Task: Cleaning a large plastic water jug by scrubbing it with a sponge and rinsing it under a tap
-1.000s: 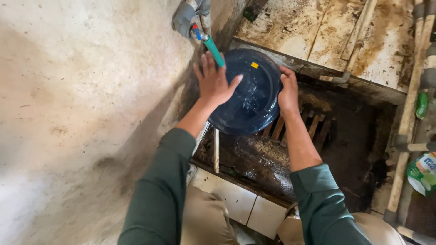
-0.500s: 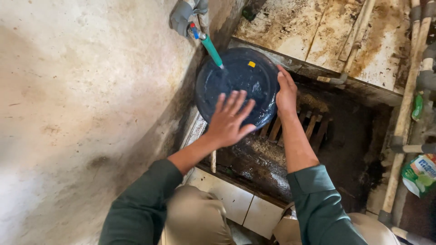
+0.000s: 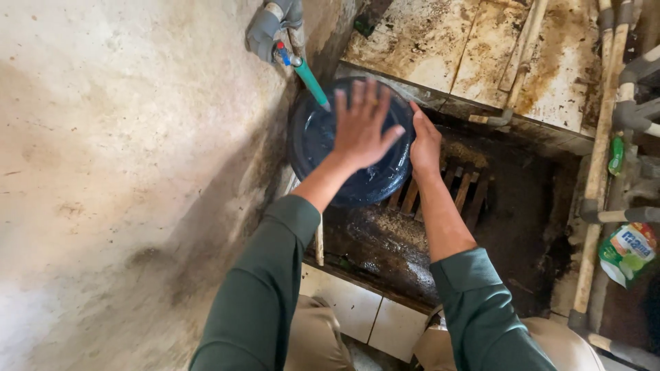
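A round dark blue plate [image 3: 323, 151] is held under a wall tap with a green hose spout [image 3: 311, 81], and it looks wet. My right hand [image 3: 425, 145] grips the plate's right rim. My left hand [image 3: 363, 124] lies flat on the plate's face with fingers spread. Both arms wear dark green sleeves.
Below the plate is a dirty sunken drain pit with a wooden grate [image 3: 460, 192]. A stained tiled ledge [image 3: 481, 48] lies behind it. A rough concrete wall [image 3: 117, 172] fills the left. Pipes [image 3: 598, 172] and a green packet [image 3: 625, 251] stand at the right.
My left hand has slid up across the plate's face, from its lower part to its upper middle. The right hand keeps its hold on the rim.
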